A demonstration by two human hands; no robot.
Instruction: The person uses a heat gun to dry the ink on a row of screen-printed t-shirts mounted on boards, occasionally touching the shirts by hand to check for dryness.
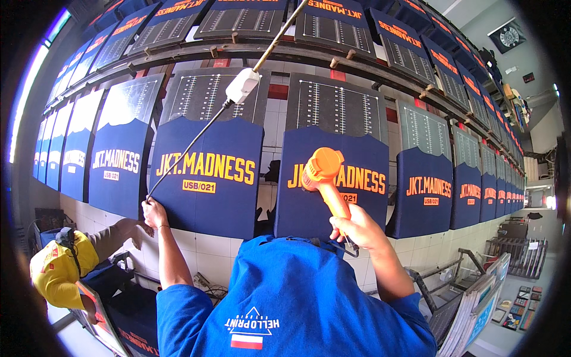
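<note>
My right hand is wrapped around the handle of an orange hair dryer. The dryer is held over a navy shirt with orange lettering and covers part of the print. To the left, my left hand is closed on a thin black cable, beside the lower left edge of another navy shirt with yellow lettering. That cable climbs to a white plug connector, which hangs from a pale cord. Both shirts are stretched over dark, ruled boards.
More printed shirts on boards run in rows left and right, with another row behind a metal rail. At the lower left, a person in a yellow shirt bends close by. Flat frames lean at the lower right.
</note>
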